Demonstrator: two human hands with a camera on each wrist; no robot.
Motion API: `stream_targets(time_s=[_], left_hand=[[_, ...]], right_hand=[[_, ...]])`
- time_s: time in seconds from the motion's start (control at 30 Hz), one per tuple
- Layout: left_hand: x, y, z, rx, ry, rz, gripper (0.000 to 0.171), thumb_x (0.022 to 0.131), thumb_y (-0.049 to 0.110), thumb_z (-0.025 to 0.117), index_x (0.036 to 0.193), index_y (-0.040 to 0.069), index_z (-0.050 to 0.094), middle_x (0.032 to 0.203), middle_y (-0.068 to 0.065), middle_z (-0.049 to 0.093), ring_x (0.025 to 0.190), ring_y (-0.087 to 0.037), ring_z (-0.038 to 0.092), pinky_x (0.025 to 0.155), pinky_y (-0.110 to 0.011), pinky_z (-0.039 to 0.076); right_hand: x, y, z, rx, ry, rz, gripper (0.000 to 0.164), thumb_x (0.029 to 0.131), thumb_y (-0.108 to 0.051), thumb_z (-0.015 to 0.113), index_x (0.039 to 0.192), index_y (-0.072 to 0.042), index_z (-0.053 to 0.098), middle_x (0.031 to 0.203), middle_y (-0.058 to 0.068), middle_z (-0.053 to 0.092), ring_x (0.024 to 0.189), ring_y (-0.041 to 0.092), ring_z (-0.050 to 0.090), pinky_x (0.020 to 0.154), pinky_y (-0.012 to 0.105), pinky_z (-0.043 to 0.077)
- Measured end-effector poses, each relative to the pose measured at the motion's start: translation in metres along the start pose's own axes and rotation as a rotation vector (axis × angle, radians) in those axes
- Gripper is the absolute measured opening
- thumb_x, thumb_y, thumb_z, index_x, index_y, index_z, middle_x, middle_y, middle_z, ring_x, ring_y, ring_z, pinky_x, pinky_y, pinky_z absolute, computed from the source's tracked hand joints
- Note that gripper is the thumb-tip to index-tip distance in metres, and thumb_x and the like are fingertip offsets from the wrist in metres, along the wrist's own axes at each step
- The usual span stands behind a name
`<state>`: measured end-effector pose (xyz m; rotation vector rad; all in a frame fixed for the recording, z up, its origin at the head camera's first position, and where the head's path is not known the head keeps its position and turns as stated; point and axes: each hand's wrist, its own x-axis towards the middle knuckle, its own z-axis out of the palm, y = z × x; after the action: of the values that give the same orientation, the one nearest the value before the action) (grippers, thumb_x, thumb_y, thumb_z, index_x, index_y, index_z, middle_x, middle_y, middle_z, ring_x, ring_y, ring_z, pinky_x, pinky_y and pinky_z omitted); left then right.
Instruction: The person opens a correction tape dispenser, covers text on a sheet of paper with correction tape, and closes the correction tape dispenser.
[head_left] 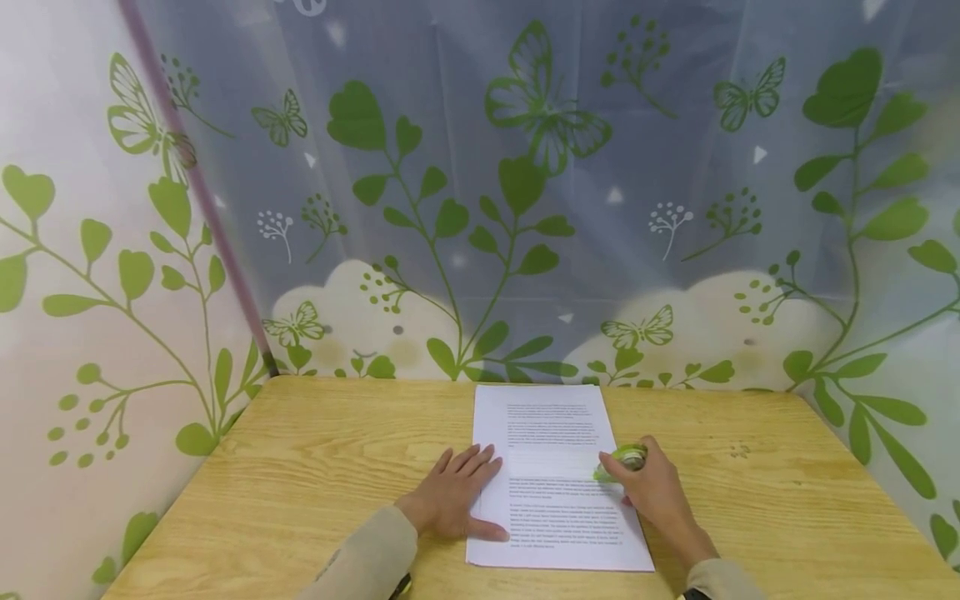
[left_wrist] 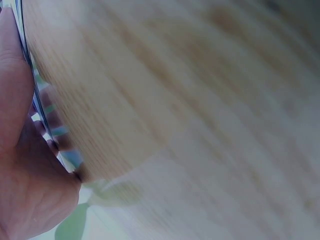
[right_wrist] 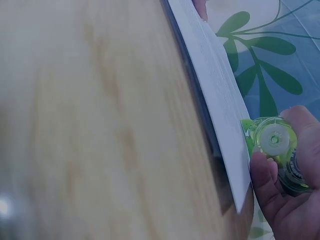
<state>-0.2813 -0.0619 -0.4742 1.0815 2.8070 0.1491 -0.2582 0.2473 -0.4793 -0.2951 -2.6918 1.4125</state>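
Observation:
A stack of printed paper (head_left: pixel 551 458) lies on the wooden table, with a blank band between its blocks of text. My left hand (head_left: pixel 457 492) rests flat on the left edge of the sheets, fingers spread; the left wrist view shows part of this hand (left_wrist: pixel 30 150) at the paper's edge. In my right hand (head_left: pixel 660 492) I grip a green, see-through correction tape dispenser (head_left: pixel 621 460) at the right side of the page. The right wrist view shows its white reel, and the tip of the correction tape (right_wrist: pixel 274 140) meets the paper (right_wrist: pixel 215 95).
The wooden table (head_left: pixel 315 450) extends on both sides of the paper. Behind it hangs a curtain (head_left: pixel 450 250) printed with green leaves and butterflies, and a pale one (head_left: pixel 67 250) stands to the left. A dark layer (right_wrist: pixel 195 85) shows under the paper in the right wrist view.

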Motion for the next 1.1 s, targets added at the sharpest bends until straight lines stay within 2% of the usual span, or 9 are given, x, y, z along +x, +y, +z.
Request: stream_targets(time_s=[0.3, 0.43, 0.7, 0.93, 1.1], left_hand=[[0.001, 0.001, 0.001, -0.009, 0.001, 0.006, 0.101, 0.078, 0.077, 0.051, 0.151, 0.012, 0.028, 0.157, -0.009, 0.02, 0.142, -0.029, 0.017, 0.111, -0.056, 0.015], [0.001, 0.002, 0.001, -0.007, -0.003, -0.003, 0.101, 0.078, 0.077, 0.051, 0.151, 0.012, 0.027, 0.157, -0.008, 0.02, 0.143, -0.028, 0.016, 0.111, -0.055, 0.014], [0.002, 0.001, 0.002, -0.005, -0.001, -0.004, 0.101, 0.077, 0.077, 0.051, 0.151, 0.013, 0.027, 0.157, -0.008, 0.019, 0.143, -0.028, 0.016, 0.111, -0.055, 0.014], [0.003, 0.0, 0.003, -0.002, -0.005, -0.01, 0.102, 0.077, 0.078, 0.05, 0.152, 0.013, 0.027, 0.157, -0.007, 0.019, 0.143, -0.027, 0.015, 0.111, -0.055, 0.013], [0.002, 0.001, 0.001, -0.014, 0.002, -0.006, 0.101, 0.077, 0.076, 0.052, 0.151, 0.012, 0.027, 0.157, -0.008, 0.02, 0.143, -0.028, 0.016, 0.111, -0.055, 0.014]], right_hand=[[0.001, 0.006, -0.005, -0.017, -0.009, 0.012, 0.052, 0.086, -0.042, 0.069, 0.104, -0.002, 0.041, 0.082, 0.012, 0.055, 0.057, 0.017, 0.055, 0.051, 0.028, 0.049], [0.002, 0.009, -0.008, -0.047, -0.014, -0.004, 0.054, 0.086, -0.046, 0.068, 0.102, -0.002, 0.041, 0.081, 0.01, 0.053, 0.063, 0.018, 0.052, 0.052, 0.028, 0.046], [0.005, 0.012, -0.014, -0.082, -0.02, -0.025, 0.053, 0.087, -0.048, 0.065, 0.098, -0.003, 0.039, 0.077, 0.008, 0.048, 0.061, 0.017, 0.046, 0.051, 0.028, 0.04], [0.004, 0.014, -0.016, -0.029, -0.029, -0.005, 0.053, 0.087, -0.046, 0.067, 0.097, -0.003, 0.038, 0.074, 0.008, 0.058, 0.056, 0.016, 0.056, 0.049, 0.028, 0.043], [0.004, 0.012, -0.017, -0.012, -0.033, -0.005, 0.051, 0.088, -0.044, 0.067, 0.096, -0.003, 0.037, 0.075, 0.008, 0.059, 0.056, 0.016, 0.057, 0.049, 0.029, 0.044]])
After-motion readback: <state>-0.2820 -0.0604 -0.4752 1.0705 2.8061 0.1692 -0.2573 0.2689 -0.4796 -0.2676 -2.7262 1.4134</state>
